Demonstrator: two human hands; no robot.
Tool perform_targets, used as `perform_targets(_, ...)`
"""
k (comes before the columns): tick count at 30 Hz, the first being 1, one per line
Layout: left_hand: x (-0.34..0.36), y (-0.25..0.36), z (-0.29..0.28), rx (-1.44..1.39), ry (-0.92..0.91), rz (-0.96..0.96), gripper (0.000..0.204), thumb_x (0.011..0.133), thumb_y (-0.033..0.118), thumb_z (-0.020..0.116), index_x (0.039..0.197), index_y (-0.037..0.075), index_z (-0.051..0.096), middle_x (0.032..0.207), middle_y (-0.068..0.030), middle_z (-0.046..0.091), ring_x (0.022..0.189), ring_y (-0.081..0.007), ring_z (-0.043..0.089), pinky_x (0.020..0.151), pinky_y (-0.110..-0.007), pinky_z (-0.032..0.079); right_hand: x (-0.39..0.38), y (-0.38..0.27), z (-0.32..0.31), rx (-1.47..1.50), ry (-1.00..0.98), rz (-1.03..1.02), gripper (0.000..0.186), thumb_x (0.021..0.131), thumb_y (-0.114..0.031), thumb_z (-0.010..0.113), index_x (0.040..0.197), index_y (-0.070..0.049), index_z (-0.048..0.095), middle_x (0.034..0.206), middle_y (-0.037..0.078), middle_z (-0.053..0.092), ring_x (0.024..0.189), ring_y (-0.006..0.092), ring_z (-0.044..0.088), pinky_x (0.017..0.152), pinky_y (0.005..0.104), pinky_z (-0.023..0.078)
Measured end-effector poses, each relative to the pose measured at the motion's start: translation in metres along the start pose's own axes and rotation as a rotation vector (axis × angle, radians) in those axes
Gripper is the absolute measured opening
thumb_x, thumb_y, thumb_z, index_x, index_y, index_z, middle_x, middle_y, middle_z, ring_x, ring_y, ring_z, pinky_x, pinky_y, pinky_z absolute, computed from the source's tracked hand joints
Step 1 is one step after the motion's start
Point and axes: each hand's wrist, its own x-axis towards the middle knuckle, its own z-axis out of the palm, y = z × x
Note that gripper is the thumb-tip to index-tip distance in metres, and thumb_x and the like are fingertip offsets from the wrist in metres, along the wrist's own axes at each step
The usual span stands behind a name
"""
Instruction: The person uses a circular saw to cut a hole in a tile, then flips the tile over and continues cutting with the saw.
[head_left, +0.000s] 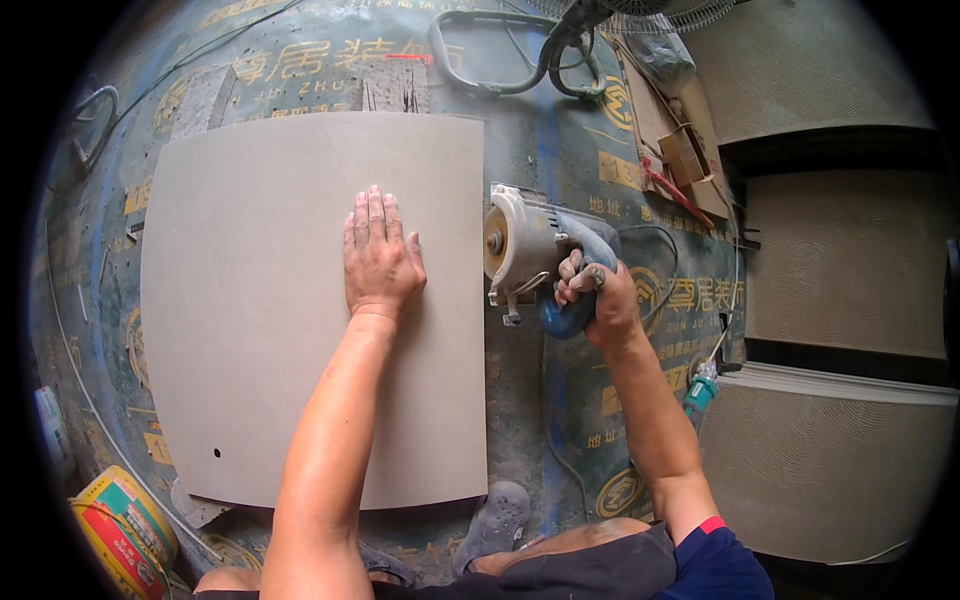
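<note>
A large beige tile [250,280] lies in front of me, raised on blocks, with a small black spot near its lower left corner. My left hand [383,255] rests flat on the tile, fingers stretched out, right of its middle. Just past the tile's right edge, my right hand [600,290] grips the blue handle of a circular tile saw [530,235]. Its round blade, with a yellowish centre, faces the tile's edge. Dust coats the saw and my right fingers. Whether the blade touches the tile or turns, I cannot tell.
Stacked tiles [840,470] stand at the right. A fan's tubular base [480,85] is at the top. Cardboard [690,110] with a red-handled tool lies at upper right. A teal plug connector [701,388] and cords cross the printed floor sheet. A bucket [125,530] stands lower left.
</note>
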Motion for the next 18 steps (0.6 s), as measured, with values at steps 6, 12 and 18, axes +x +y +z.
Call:
perform_targets(6,-0.001,-0.001,0.004,0.009,0.022,0.005,0.057,0.094,0.033,0.049,0.142,0.002,0.046,0.152,-0.0156,0.038,0.142,-0.0297,0.033,0.117,-0.043,0.027,-0.005,0.002,-0.002,0.009,-0.002,0.008,0.013,0.07,-0.008,0.056,0.082,-0.003,0.055,0.072,0.007,0.055,0.054,0.0163,0.05,0.055,0.0317,0.046)
perform_targets(12,0.0,-0.001,0.002,-0.007,0.016,-0.002,0.058,0.093,0.031,0.049,0.143,0.001,0.044,0.152,-0.0157,0.037,0.143,-0.03,0.033,0.117,-0.043,0.026,-0.009,0.004,-0.003,0.027,0.027,0.058,0.015,0.068,-0.005,0.055,0.082,-0.003,0.055,0.071,0.007,0.054,0.055,0.0169,0.05,0.055,0.0318,0.046)
perform_targets(18,0.0,0.0,0.003,-0.019,0.006,-0.006,0.058,0.093,0.03,0.05,0.144,0.001,0.043,0.153,-0.0155,0.037,0.143,-0.0304,0.032,0.118,-0.043,0.026,-0.016,-0.001,0.002,0.041,0.028,0.068,0.016,0.065,-0.002,0.056,0.081,-0.004,0.053,0.07,0.007,0.054,0.055,0.0169,0.051,0.055,0.0316,0.046)
